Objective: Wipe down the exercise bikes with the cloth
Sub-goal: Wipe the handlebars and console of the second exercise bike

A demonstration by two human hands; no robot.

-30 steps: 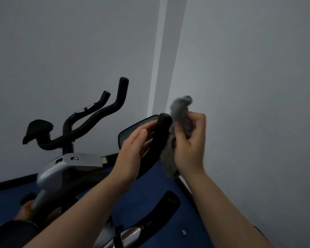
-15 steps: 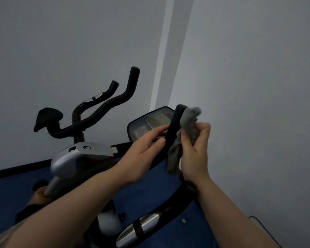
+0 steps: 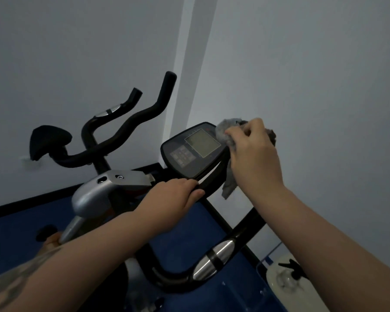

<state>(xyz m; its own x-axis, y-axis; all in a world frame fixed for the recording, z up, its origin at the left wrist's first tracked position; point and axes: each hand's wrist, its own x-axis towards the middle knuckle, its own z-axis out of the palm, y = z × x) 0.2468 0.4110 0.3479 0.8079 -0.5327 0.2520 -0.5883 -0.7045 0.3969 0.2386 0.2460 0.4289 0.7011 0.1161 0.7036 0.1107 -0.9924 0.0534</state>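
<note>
1. Nearest, the black curved handlebar with a silver sensor band (image 3: 214,257) belongs to the near exercise bike.
2. The left hand (image 3: 173,197) has its grip closed around the handlebar, just below the black oval console with a grey screen (image 3: 196,149).
3. The right hand (image 3: 254,154) has its grip closed on the crumpled grey cloth (image 3: 225,129), pressed on the right edge of the console.
4. Farther left stands a second black and silver exercise bike (image 3: 104,185), by the white wall (image 3: 77,52).

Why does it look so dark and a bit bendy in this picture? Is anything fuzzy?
Head view: the room is dim, so the bike screen looks dull. Head view: the wide lens bends the wall corner. Head view: the grey cloth in the right hand is slightly blurred; the left hand looks sharper.
</note>
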